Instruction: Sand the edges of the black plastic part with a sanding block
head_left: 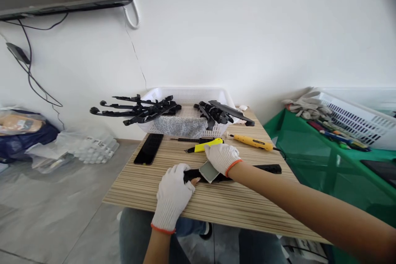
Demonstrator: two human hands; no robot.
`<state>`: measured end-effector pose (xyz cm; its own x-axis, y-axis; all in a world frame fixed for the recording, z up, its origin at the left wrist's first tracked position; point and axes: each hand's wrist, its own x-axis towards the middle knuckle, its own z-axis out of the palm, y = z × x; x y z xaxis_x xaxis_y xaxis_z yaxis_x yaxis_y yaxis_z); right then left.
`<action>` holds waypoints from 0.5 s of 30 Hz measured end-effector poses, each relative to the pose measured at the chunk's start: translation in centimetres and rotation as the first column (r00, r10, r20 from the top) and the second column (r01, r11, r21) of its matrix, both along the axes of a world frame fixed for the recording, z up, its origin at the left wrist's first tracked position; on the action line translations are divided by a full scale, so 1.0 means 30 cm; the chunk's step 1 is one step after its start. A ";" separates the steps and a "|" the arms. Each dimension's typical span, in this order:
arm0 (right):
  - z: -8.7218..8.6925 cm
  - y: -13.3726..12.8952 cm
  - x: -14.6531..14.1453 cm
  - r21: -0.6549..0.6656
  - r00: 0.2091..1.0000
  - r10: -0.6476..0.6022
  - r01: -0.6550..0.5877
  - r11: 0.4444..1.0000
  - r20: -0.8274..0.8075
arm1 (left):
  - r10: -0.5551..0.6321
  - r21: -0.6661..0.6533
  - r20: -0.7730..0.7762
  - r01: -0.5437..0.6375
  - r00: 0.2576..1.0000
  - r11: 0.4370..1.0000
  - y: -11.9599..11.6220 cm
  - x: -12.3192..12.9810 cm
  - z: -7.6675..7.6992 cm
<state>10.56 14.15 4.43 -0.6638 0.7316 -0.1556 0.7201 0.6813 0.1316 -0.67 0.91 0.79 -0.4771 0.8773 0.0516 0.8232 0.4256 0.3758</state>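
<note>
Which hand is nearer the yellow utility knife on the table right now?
Right. The right hand sits just below and beside the yellow utility knife, nearly touching its handle end. The left hand is lower and nearer the table's front edge, gripping the black part, clearly farther from the knife.

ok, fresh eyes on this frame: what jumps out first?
Two white-gloved hands at the near edge of the striped wooden table: the left hand and right hand both grip a long black part, with a grey pad between them. Behind, a white basket bristles with black plastic pieces, beside a yellow utility knife.
</note>
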 end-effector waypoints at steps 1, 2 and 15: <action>0.005 0.011 0.006 -0.010 1.000 -0.001 0.001 1.000 0.015 | -0.001 -0.004 0.001 0.001 1.000 1.000 0.000 0.001 0.002; 0.008 0.023 0.013 -0.020 1.000 -0.001 0.001 1.000 0.029 | -0.002 -0.007 0.003 0.002 1.000 1.000 -0.001 0.001 0.003; 0.026 0.108 0.151 0.046 0.987 -0.110 0.105 0.993 0.119 | 0.004 0.019 -0.006 -0.004 1.000 1.000 0.003 -0.007 -0.021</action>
